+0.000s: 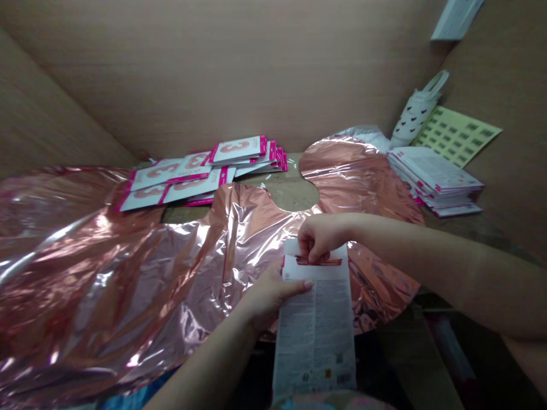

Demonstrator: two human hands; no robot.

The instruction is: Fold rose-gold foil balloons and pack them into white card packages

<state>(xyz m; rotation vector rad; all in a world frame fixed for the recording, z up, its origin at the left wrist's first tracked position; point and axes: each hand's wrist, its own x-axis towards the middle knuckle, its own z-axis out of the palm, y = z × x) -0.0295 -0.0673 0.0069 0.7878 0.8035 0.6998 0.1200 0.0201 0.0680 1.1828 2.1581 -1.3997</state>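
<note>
A white printed card packet stands in front of me, its back covered in small text. My left hand is shut on its left edge, with the thumb lying across the face. My right hand pinches the packet's top end, where a strip of rose-gold foil shows in a slot. A large, flat rose-gold foil balloon spreads under and beyond both hands, creased and shiny. Its far lobe curves around a notch.
Several pink-edged packets printed with a 3 lie in a loose pile at the back. Another stack of packets sits at the right, beside a yellow label sheet and a white heart-print bag. Cardboard walls surround the wooden tabletop.
</note>
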